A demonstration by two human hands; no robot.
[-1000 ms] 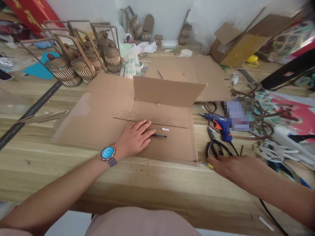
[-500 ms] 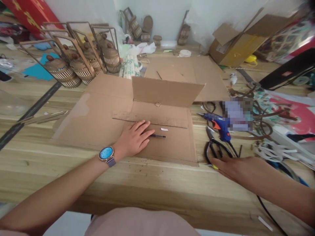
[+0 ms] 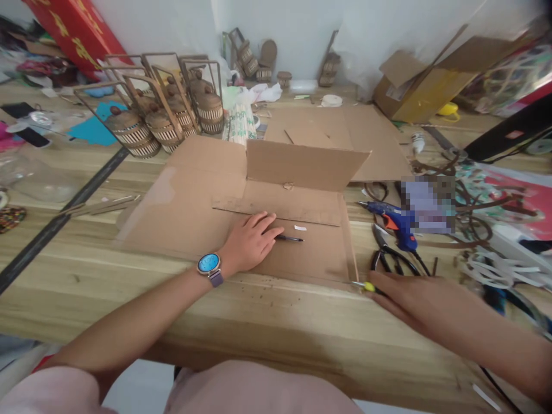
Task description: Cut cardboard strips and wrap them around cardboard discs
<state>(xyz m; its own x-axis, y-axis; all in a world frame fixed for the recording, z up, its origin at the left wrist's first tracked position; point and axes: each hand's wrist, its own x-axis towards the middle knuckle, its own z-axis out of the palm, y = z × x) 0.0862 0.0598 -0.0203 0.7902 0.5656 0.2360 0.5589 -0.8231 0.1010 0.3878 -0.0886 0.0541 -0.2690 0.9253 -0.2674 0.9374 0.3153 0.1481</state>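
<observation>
My left hand [image 3: 254, 240], with a watch [image 3: 209, 263] on the wrist, lies flat on the opened cardboard sheet [image 3: 172, 213], fingers stretched out. A black pen [image 3: 293, 237] pokes out from beside its fingers, and a narrow cardboard strip [image 3: 302, 217] lies just beyond them. At the sheet's near right corner, my right hand [image 3: 397, 290] is closed around a yellow utility knife [image 3: 368, 286]. Its metal tip points left and meets the cardboard edge. Most of the knife's handle is hidden in the hand. One cardboard flap [image 3: 302, 164] stands upright.
Black-handled pliers [image 3: 390, 256] and a blue glue gun [image 3: 397, 221] lie right of the cardboard, near brown strips and white coils [image 3: 491, 267]. Several lidded bamboo baskets [image 3: 133, 132] stand at the back left. Another cardboard sheet [image 3: 371, 132] and a cardboard box [image 3: 409, 86] are behind.
My right hand has brought the knife to the cardboard's near right corner, its tip now in view. My left hand stays flat on the sheet. The whole view has shifted slightly.
</observation>
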